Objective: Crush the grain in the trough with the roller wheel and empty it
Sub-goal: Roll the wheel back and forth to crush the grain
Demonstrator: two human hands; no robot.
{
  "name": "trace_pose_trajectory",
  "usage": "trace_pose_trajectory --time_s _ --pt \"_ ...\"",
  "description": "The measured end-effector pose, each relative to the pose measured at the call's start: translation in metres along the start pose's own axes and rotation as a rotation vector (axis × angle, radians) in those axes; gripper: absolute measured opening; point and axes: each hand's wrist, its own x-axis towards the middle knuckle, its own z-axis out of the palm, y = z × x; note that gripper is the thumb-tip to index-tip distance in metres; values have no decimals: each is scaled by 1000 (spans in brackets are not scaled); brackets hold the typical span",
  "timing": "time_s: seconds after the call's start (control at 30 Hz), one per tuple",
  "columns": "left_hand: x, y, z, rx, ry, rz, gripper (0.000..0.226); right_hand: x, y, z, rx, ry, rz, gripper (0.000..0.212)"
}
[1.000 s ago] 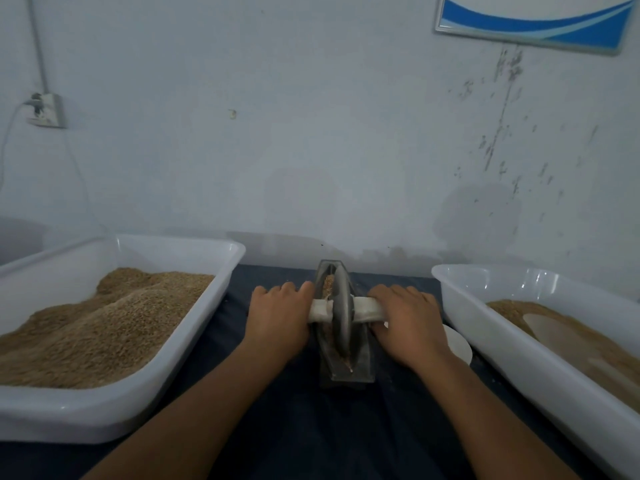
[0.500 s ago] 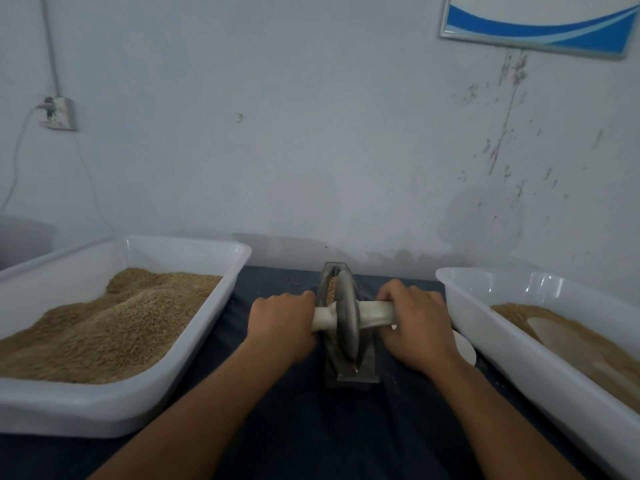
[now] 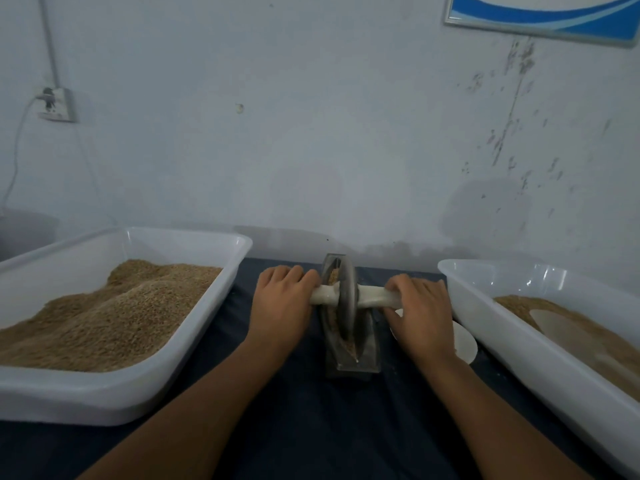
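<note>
The roller wheel [image 3: 347, 299] stands on edge in the narrow metal trough [image 3: 351, 355] between two white tubs. Our left hand [image 3: 282, 306] and right hand [image 3: 420, 315] each curl round its pale axle [image 3: 372, 296]. If we press unevenly, we judge the wheel could tilt and spill grain [image 3: 350, 346] onto the cloth.

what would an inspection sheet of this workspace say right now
surface: dark cloth-covered table, a few pale specks by the trough.
job's things: metal trough holding grain; roller wheel standing in it on a white handle bar.
clutter: left tub heaped with grain; right tub with grain and a pale scoop; white dish behind the right hand.
hands: left hand and right hand each grip a bar end.
cables: wall socket with a plug and cord.
surroundings: stained wall, blue framed sign.
</note>
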Motion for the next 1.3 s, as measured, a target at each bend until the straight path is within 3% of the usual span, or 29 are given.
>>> trace_pose_trajectory --time_s 0.07,0.2,0.43,0.57,0.67,0.87,1.17,1.3 --pt "2 0 2 52 13 -19 22 -1 3 4 -14 -27 26 30" --pt "4 -3 9 83 -106 -75 32 4 2 11 5 -141 62 42" --pt "-1 -5 15 115 -291 -36 70 5 0 10 -84 -313 48 70" --pt "-1 2 4 122 -198 -25 45 3 -4 -2 -88 -232 85 61" --pt "3 7 -9 131 -221 -62 33 3 -6 -7 -111 -219 97 51" --pt "8 21 -29 238 -327 -88 44 8 -8 -24 -96 -270 122 34" --pt "11 29 -48 293 -373 -101 49 16 -13 -49 -167 -389 133 37" --pt "9 35 -48 311 -388 -86 46 11 -18 -50 -193 -351 100 34"
